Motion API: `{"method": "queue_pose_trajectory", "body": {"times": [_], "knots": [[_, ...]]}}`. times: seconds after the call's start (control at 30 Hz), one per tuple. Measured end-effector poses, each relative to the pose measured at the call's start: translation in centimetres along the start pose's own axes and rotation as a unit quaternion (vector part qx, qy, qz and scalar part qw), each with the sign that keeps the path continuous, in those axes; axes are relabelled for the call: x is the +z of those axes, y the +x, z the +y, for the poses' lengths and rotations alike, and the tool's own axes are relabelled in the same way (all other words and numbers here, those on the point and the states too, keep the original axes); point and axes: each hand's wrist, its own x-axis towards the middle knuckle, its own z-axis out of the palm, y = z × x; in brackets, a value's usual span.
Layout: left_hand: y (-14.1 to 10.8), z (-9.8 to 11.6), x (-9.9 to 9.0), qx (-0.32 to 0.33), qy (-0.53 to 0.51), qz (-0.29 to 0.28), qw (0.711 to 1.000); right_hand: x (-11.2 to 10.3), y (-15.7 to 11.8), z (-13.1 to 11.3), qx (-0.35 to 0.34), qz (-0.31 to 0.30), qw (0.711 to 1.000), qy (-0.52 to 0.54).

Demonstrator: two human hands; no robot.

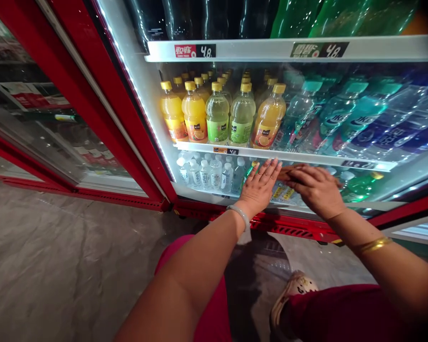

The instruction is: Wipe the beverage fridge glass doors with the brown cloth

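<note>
My left hand (258, 190) reaches to the front of the bottom cooler shelf, palm down with its fingers stretched out. Nothing shows in its grasp. My right hand (317, 190) is beside it, its fingers curled over a brown, cloth-like thing (288, 173) that is mostly hidden. Both hands are just below the price rail (306, 160) of the middle shelf. Small clear water bottles (205, 175) stand left of my left hand. A green bottle (364, 187) lies tilted right of my right hand.
Orange juice bottles (195, 114) and green juice bottles (217, 116) stand on the middle shelf, with teal-capped bottles (338, 114) to the right. Large dark bottles (217, 19) fill the upper shelf. A red door frame (128, 128) borders the left side. My shoe (301, 283) is on the floor below.
</note>
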Motion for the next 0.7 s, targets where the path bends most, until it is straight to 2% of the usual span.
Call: {"method": "queue_pose_trajectory", "body": {"times": [0.1,0.17,0.23,0.3,0.4,0.5,0.57,0.63,0.7], "knots": [[0.2,0.1,0.6,-0.008,-0.008,-0.003,1.000,-0.2,-0.8,0.3,0.067,0.029,0.997,-0.010],[0.3,0.4,0.9,-0.018,-0.014,-0.002,1.000,0.0,-1.1,-0.4,0.046,0.018,0.999,-0.002],[0.4,0.9,1.3,-0.031,-0.022,-0.002,0.999,0.0,-1.1,-0.8,-0.007,-0.015,1.000,0.010],[0.6,1.4,1.6,-0.043,-0.029,-0.002,0.999,-0.2,-1.0,-0.6,-0.032,-0.036,0.999,0.017],[1.2,2.2,1.8,-0.048,-0.042,0.001,0.998,-0.6,-1.2,0.6,0.055,-0.014,0.998,0.010],[1.8,2.8,1.6,-0.009,-0.060,-0.009,0.998,-0.5,-2.1,0.5,0.148,-0.009,0.989,0.008],[2.1,3.2,1.6,0.010,-0.069,-0.018,0.997,-0.2,-2.7,-0.2,0.131,-0.033,0.991,0.024],[2.3,3.6,1.7,0.006,-0.071,-0.022,0.997,0.0,-3.1,-0.6,0.074,-0.056,0.995,0.044],[2.5,4.0,2.0,0.000,-0.075,-0.025,0.997,-0.2,-3.3,-0.1,0.061,-0.061,0.995,0.052]]}}
